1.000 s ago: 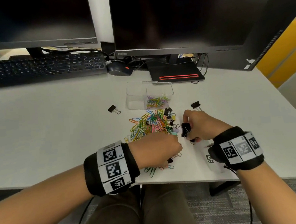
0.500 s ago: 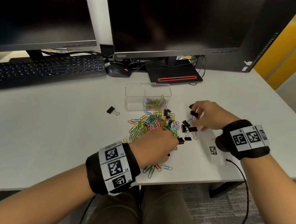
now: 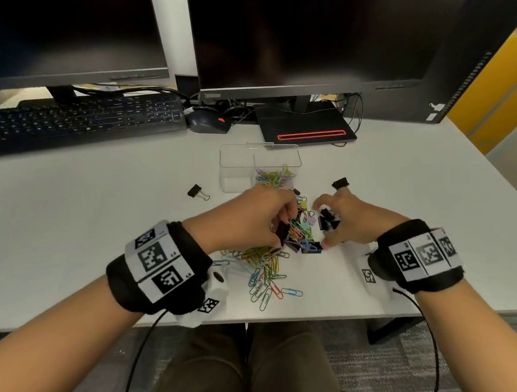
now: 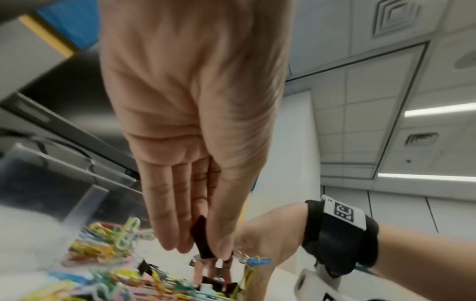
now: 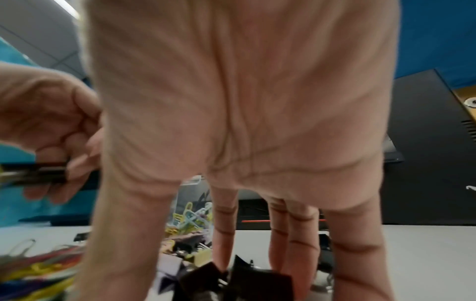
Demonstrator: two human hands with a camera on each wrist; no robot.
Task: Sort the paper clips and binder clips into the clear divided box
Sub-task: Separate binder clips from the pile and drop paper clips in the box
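My left hand hovers over the pile of coloured paper clips and pinches one black binder clip between thumb and fingers; the left wrist view shows that binder clip edge-on. My right hand curls over a small bunch of black binder clips at the pile's right edge, and the right wrist view shows its fingers reaching down round those clips. The clear divided box stands just beyond, with paper clips in its right compartment and nothing visible in the left.
One loose binder clip lies left of the box and another right of it. A keyboard, a mouse and a monitor base line the back of the desk. The desk's front edge is under my wrists.
My left hand has risen from the front of the pile and moved forward with a binder clip. My right hand has come back from the far right clip and closed over the bunch.
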